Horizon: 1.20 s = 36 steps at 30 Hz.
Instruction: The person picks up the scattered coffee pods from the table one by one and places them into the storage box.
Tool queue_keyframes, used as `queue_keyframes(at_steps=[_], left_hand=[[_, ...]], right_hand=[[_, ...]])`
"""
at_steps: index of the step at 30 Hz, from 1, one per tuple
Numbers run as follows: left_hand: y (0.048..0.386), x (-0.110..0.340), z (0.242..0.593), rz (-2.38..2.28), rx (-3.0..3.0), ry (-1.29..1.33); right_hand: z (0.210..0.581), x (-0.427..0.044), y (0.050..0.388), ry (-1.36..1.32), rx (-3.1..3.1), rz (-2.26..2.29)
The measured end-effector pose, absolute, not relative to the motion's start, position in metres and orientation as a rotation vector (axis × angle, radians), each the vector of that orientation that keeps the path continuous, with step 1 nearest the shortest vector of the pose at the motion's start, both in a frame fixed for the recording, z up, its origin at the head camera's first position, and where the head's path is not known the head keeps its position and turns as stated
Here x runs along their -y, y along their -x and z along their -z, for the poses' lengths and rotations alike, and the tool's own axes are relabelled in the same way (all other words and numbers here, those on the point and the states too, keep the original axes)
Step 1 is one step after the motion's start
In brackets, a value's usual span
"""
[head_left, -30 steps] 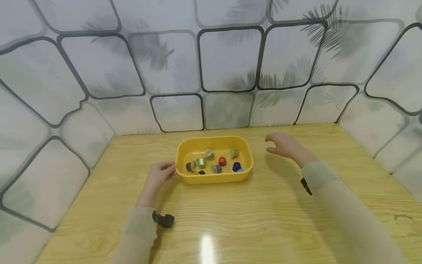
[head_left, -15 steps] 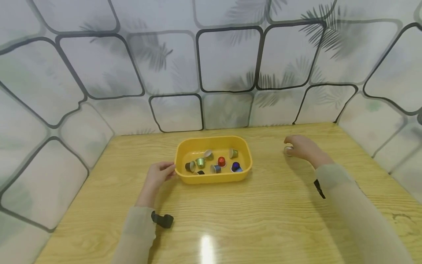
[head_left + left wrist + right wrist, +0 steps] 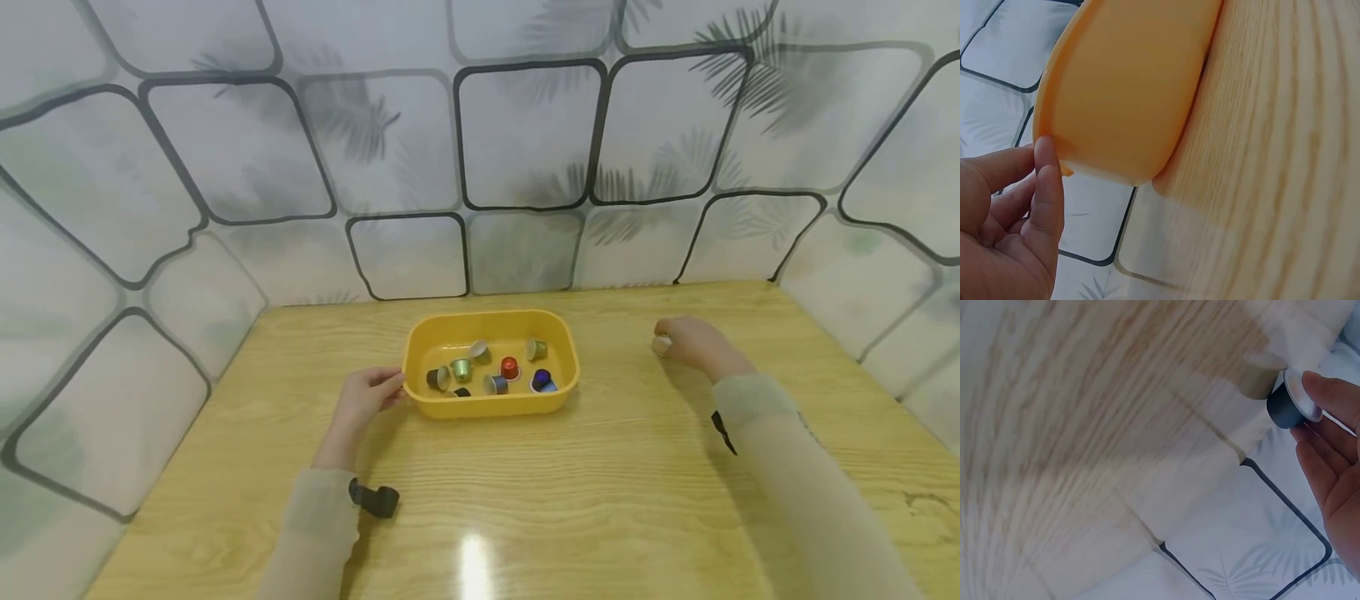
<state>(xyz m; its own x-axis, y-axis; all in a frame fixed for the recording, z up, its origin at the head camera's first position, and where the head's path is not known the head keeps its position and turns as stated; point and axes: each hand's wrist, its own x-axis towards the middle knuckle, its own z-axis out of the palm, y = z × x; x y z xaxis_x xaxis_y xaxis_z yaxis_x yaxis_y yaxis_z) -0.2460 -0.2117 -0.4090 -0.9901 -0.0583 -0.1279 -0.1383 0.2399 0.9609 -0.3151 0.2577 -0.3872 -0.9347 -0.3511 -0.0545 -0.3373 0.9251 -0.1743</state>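
Note:
My left hand [image 3: 365, 396] pinches the left rim of a yellow plastic tub [image 3: 491, 405]; in the left wrist view, thumb and fingers meet at the rim of the tub [image 3: 1122, 87]. Several coffee capsules lie inside, among them a red capsule [image 3: 509, 367], a green capsule [image 3: 461, 370] and a dark blue capsule [image 3: 542, 378]. To the right of the tub, my right hand [image 3: 697, 346] holds another coffee capsule [image 3: 661, 344] between thumb and fingers. The right wrist view shows this capsule [image 3: 1286, 405] with a dark body and silvery lid, tilted close to the tabletop.
The tub stands on a light wooden table [image 3: 525, 492], toward its back edge. A patterned wall [image 3: 517, 250] rises right behind the table, with side walls at left and right. A black strap with a small block [image 3: 375, 502] sits on the left wrist.
My right hand has moved right, away from the tub's side, to a capsule on the table and now grips it, tilted. The left hand stays at the tub's rim.

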Motion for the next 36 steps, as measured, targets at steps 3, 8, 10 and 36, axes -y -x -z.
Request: queue_keyframes(at_steps=[3, 8, 10, 36], left_hand=[[0.246, 0.211, 0.409, -1.905, -2.413, 0.192], [0.246, 0.211, 0.409, -1.915, -2.407, 0.191], [0.246, 0.21, 0.409, -1.909, -2.412, 0.185], [0.245, 0.21, 0.407, -1.878, -2.439, 0.162]], right_hand=[[0.391, -0.258, 0.316, 0.517, -2.976, 0.233], [0.395, -0.259, 0.318, 0.493, -2.942, 0.2], [0.396, -0.259, 0.318, 0.486, -2.937, 0.183], [0.383, -0.257, 0.314, 0.552, -2.973, 0.296]])
